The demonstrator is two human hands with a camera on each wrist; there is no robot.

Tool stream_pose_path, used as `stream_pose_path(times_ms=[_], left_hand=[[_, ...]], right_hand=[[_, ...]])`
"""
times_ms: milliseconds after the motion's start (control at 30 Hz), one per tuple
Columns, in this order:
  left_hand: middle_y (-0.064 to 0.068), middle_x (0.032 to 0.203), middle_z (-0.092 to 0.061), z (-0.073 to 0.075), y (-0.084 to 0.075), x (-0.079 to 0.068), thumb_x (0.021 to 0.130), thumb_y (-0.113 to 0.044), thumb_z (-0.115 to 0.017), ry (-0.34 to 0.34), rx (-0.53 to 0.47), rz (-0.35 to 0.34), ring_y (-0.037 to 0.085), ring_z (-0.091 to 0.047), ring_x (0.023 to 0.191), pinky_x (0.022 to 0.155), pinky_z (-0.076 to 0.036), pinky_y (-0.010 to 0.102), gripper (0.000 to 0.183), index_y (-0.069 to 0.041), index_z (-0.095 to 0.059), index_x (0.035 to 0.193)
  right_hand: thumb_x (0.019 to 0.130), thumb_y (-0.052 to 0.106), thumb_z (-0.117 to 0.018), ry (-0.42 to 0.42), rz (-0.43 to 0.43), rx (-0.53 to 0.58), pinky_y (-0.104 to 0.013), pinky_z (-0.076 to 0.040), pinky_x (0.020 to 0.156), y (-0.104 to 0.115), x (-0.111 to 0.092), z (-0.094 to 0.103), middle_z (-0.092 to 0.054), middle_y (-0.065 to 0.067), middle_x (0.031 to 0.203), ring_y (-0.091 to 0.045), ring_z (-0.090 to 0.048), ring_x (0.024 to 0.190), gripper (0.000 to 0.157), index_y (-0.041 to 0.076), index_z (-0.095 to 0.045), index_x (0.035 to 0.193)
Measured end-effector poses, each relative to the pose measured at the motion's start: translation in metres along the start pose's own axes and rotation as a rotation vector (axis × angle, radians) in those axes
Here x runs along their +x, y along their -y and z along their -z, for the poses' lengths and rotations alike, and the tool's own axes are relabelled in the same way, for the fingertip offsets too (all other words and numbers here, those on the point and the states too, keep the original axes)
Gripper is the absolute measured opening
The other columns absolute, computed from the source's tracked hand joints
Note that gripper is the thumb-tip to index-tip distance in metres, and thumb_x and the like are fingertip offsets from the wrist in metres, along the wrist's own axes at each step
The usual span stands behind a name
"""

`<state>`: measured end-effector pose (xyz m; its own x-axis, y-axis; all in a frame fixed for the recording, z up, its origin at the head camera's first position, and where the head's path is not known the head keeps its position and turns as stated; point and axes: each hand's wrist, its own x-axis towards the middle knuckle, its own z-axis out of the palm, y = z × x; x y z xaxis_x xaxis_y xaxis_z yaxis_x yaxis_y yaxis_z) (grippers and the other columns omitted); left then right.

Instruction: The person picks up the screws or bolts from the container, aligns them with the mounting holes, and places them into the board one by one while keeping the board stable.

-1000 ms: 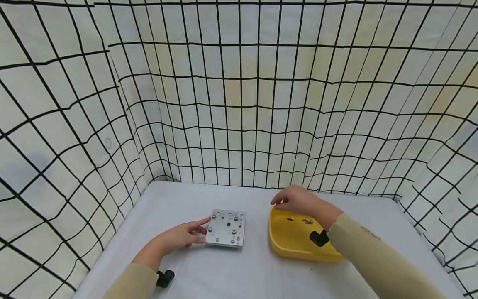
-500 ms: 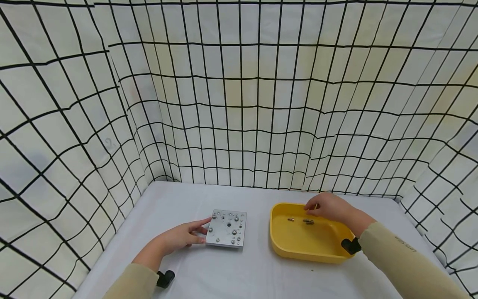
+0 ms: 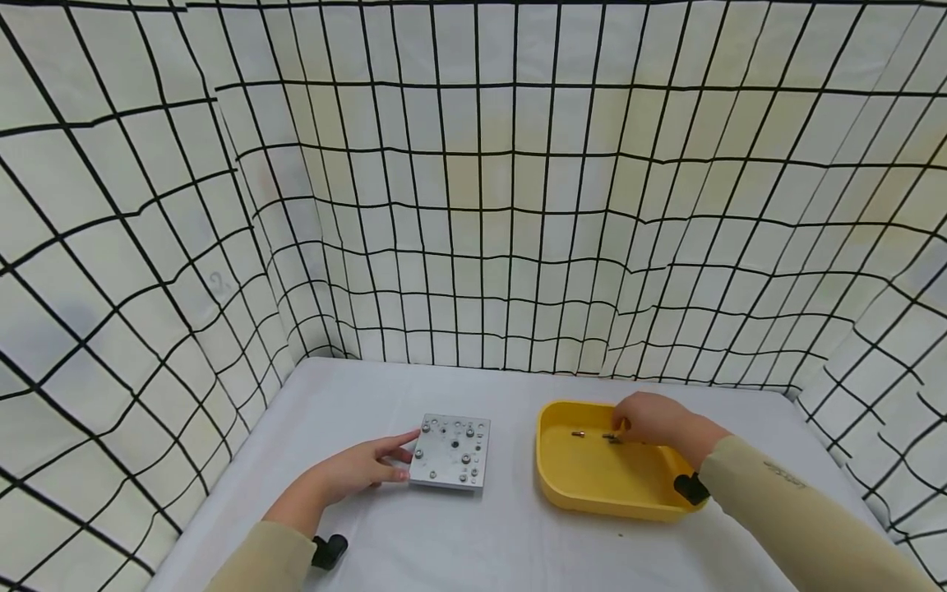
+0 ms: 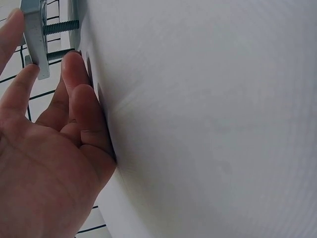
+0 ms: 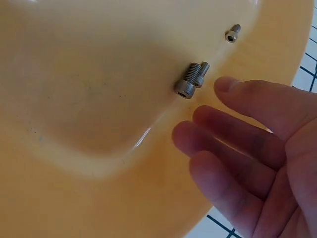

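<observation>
1. Right hand (image 3: 651, 418), at the yellow tray's (image 3: 592, 501) one o'clock: thumb and fingertips apart, gap bare.
2. The paired screws (image 5: 187, 82) lie close together at twelve; I'd fear a hasty pinch catching both.
3. Left hand (image 3: 355, 471) fingertips touch, unclamped, the metal plate's (image 3: 447, 452) nine-o'clock edge; a careless nudge could slide it.

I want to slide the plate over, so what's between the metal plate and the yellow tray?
In the head view, only bare white tabletop separates the metal plate from the yellow tray.
</observation>
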<state>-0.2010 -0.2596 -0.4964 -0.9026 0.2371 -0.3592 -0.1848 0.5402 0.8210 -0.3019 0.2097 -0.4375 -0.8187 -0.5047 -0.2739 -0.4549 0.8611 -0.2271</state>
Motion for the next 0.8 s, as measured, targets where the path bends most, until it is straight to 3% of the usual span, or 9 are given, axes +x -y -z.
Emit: stream_pose_path(times_ms=[167, 500, 800], left_hand=[[0.002, 0.131, -0.059, 0.001, 0.001, 0.0, 0.082, -0.033, -0.08, -0.002, 0.005, -0.006, 0.02, -0.052, 0.107, 0.086, -0.045, 0.037, 0.076, -0.033, -0.045, 0.15], [0.004, 0.132, -0.058, -0.001, 0.001, -0.002, 0.084, -0.027, -0.079, -0.001, -0.015, -0.002, 0.021, -0.051, 0.107, 0.085, -0.044, 0.038, 0.076, -0.03, -0.044, 0.151], [0.004, 0.132, -0.058, 0.0, 0.001, -0.002, 0.084, -0.028, -0.079, -0.003, -0.004, 0.001, 0.021, -0.051, 0.109, 0.085, -0.044, 0.037, 0.075, -0.03, -0.044, 0.151]], right_hand=[[0.088, 0.008, -0.074, 0.032, -0.034, 0.008, -0.033, -0.05, 0.065, 0.001, 0.001, -0.003, -0.061, 0.0, 0.087, -0.018, -0.054, 0.072, 0.01, 0.01, -0.073, 0.098], [0.086, 0.005, -0.074, 0.044, -0.019, -0.064, -0.04, -0.046, 0.077, -0.004, 0.009, -0.016, -0.057, 0.003, 0.079, -0.02, -0.049, 0.076, 0.009, 0.013, -0.071, 0.087], [0.088, 0.006, -0.073, 0.083, -0.062, 0.007, -0.033, -0.044, 0.061, 0.001, 0.009, -0.017, -0.055, -0.002, 0.074, -0.019, -0.052, 0.065, 0.011, 0.012, -0.065, 0.083]])
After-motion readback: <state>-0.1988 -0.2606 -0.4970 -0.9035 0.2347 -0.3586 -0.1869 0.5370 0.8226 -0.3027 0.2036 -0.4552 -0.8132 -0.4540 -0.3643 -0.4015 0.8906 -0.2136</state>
